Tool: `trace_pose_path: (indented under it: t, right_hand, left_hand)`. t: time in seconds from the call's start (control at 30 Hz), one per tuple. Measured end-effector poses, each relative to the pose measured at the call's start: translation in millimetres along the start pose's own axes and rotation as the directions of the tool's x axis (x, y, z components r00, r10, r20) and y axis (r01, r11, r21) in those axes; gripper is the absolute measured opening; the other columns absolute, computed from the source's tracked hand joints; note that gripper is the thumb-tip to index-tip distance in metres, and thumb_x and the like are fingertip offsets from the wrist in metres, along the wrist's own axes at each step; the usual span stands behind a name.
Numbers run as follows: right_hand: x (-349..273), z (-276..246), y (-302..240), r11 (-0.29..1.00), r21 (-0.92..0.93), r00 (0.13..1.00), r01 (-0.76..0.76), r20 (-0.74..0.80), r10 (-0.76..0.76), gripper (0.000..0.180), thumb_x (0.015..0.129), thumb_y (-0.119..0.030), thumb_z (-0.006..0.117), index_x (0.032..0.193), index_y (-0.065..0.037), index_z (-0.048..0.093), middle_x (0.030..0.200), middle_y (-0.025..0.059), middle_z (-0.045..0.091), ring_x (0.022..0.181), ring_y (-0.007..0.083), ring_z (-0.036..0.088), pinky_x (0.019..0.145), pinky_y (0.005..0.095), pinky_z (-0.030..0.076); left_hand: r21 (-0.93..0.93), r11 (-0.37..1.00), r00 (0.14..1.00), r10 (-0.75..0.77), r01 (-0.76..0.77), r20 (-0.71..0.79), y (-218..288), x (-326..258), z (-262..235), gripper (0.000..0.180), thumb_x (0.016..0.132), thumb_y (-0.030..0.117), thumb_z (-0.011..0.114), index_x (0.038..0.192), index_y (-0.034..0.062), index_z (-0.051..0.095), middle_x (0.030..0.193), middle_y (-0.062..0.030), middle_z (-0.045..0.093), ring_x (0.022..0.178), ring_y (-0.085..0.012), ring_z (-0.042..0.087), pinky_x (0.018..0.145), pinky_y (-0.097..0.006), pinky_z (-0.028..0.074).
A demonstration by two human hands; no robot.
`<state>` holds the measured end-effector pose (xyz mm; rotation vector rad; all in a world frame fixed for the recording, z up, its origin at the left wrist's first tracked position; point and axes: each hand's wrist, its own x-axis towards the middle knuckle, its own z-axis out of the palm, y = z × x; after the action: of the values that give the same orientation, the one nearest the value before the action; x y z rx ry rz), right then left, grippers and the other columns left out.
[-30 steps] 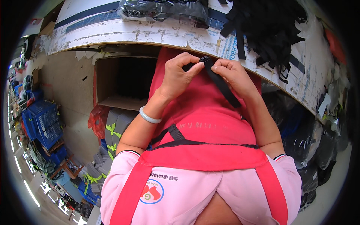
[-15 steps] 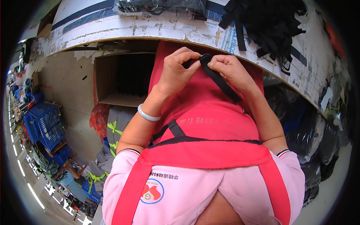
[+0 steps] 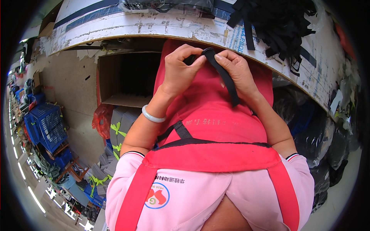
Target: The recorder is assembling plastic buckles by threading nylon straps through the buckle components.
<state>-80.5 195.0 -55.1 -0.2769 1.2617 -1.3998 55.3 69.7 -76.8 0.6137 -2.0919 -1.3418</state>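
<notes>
White counter (image 3: 127,30), scuffed and worn, runs across the top of your view, its front edge just beyond your hands. Your red apron (image 3: 227,133) fills the middle, over a pink shirt (image 3: 196,192). Open cardboard box (image 3: 129,101) sits left of the apron, below the counter edge, dark inside. Heap of black straps (image 3: 275,29) lies on the counter at upper right. Red plastic bag (image 3: 102,122) is below the box. Left hand (image 3: 178,73): grip closed, thumb and forefinger pinching the upper end of one black strap (image 3: 224,75). Right hand (image 3: 238,73): grip also closed on it, just beside. Strap hangs in front of the apron, lower end loose; its top looks folded, possibly looped. Pale bangle (image 3: 153,115) circles your left forearm.
</notes>
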Motion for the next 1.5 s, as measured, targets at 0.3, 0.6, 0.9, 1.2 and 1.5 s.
trace_pose_path:
  t: [0.3, 0.6, 0.9, 1.2, 1.5]
  right_hand:
    - [8, -1, 12, 0.979, 0.150, 0.991, 0.135, -0.029, -0.132, 0.020, 0.094, -0.014, 0.061, 0.106, 0.001, 0.055, 0.071, 0.0048, 0.061, 0.048, 0.0093, 0.054, 0.046, 0.0209, 0.047]
    - [18, -1, 15, 0.984, 0.027, 0.983, 0.176, -0.060, -0.174, 0.043, 0.092, -0.015, 0.064, 0.127, 0.000, 0.045, 0.073, 0.0054, 0.063, 0.051, 0.0083, 0.054, 0.046, 0.0202, 0.046]
    - [20, -2, 9, 0.979, -0.120, 0.985, 0.165, -0.022, -0.169, 0.044, 0.090, -0.020, 0.067, 0.125, 0.000, 0.049, 0.072, 0.0031, 0.061, 0.052, 0.0068, 0.055, 0.045, 0.0186, 0.045]
    - [36, -23, 17, 0.993, 0.008, 0.982, -0.114, 0.149, 0.112, 0.034, 0.094, -0.031, 0.060, 0.108, 0.000, 0.063, 0.077, 0.0014, 0.063, 0.060, 0.0065, 0.059, 0.054, 0.0164, 0.049]
    - [22, -11, 16, 0.987, -0.155, 0.996, 0.036, 0.087, -0.023, 0.020, 0.094, -0.020, 0.061, 0.105, -0.004, 0.066, 0.088, -0.0011, 0.065, 0.079, 0.0060, 0.060, 0.075, 0.0203, 0.049]
  left_hand:
    - [0.049, 0.990, 0.986, 0.136, -0.132, -0.096, -4, -6, 12, 0.013, 0.077, -0.002, 0.073, 0.088, -0.0012, 0.067, 0.077, -0.0048, 0.064, 0.071, -0.0092, 0.059, 0.062, -0.023, 0.046]
    - [-0.031, 0.999, 0.992, -0.013, 0.009, -0.127, -5, -5, 13, 0.011, 0.076, 0.002, 0.075, 0.083, 0.0005, 0.068, 0.076, -0.0054, 0.065, 0.067, -0.0105, 0.060, 0.061, -0.022, 0.046]
    - [-0.042, 0.999, 0.991, -0.040, 0.035, -0.131, -5, -11, 18, 0.012, 0.075, 0.000, 0.074, 0.085, 0.0008, 0.067, 0.077, -0.0071, 0.064, 0.068, -0.0147, 0.062, 0.061, -0.025, 0.048]
    - [0.076, 0.990, 0.991, 0.126, -0.122, -0.053, -12, -20, 14, 0.014, 0.075, 0.000, 0.074, 0.088, 0.0024, 0.068, 0.084, -0.0095, 0.064, 0.073, -0.0215, 0.065, 0.062, -0.029, 0.052]
    - [-0.710, 0.390, 0.712, -0.666, 0.587, 0.223, -17, -21, 14, 0.027, 0.093, 0.023, 0.062, 0.101, -0.0027, 0.065, 0.078, -0.0054, 0.063, 0.057, -0.0115, 0.058, 0.041, -0.021, 0.044]
